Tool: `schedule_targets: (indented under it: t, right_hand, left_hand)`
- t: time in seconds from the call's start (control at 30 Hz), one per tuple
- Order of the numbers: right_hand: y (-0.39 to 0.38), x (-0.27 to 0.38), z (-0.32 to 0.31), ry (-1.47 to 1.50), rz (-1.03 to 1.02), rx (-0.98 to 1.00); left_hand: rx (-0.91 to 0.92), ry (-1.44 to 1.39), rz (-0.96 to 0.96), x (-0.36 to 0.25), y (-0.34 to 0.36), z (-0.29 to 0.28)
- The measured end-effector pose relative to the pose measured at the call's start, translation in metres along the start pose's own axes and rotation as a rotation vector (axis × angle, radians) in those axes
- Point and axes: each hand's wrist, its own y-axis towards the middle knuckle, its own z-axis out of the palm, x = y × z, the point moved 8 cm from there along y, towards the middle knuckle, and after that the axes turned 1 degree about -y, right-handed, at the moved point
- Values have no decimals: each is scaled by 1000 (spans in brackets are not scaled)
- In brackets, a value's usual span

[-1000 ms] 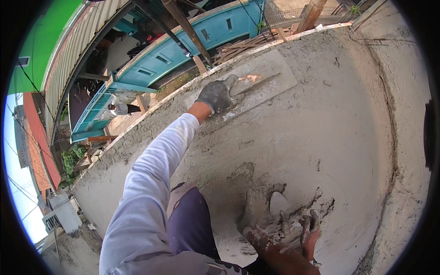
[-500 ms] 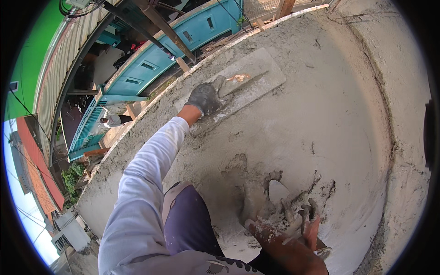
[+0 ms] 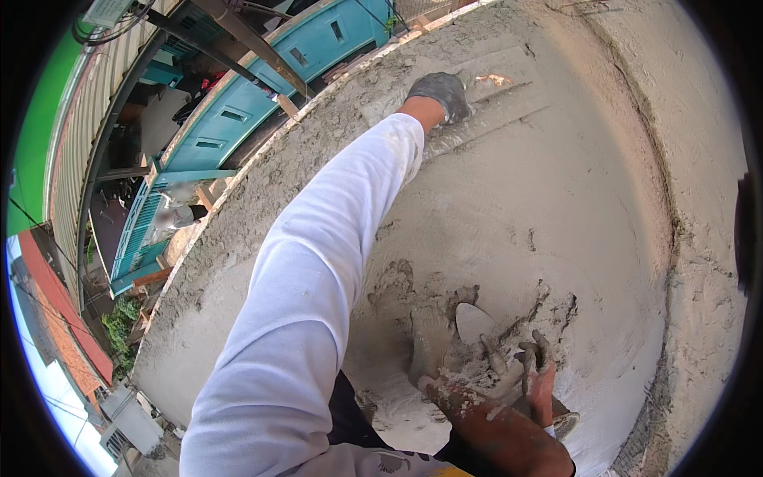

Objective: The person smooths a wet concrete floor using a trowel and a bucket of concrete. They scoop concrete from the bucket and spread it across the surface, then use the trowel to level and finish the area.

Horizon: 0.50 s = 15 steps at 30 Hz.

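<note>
My left hand (image 3: 441,94), in a dark grey glove, grips the handle of a long, pale plastering float (image 3: 515,73). The float lies flat on wet grey mortar (image 3: 477,215) near the far edge. At the lower right, my right hand (image 3: 541,366) is smeared with mortar, its fingers raised and apart with no held thing visible. A bare, mortar-caked limb (image 3: 493,425) lies beside it and partly hides the area. Left of that hand, a rounded pale blade or plate (image 3: 472,322) sticks out of churned mortar; its other end is hidden.
A rough raised mortar edge (image 3: 671,215) curves down the right side. Beyond the far left edge are a turquoise wall (image 3: 238,115), a wooden post (image 3: 262,48) and a person (image 3: 176,216) below. A rounded grey object (image 3: 566,424) shows behind the right hand.
My left hand has pushed the float farther away and to the right over the mortar, and the arm has straightened. My right hand stays in about the same place.
</note>
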Motion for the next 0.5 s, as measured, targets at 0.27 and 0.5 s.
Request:
schedule_targets:
  t: [0.27, 0.5]
  right_hand:
    - [-8, -95, -7, -164, -59, -33]
    - [-24, -33, 0, 71, 12, -37]
  left_hand:
    - [97, 50, -29, 22, -208, 52]
    - [-351, 114, -234, 180, -148, -69]
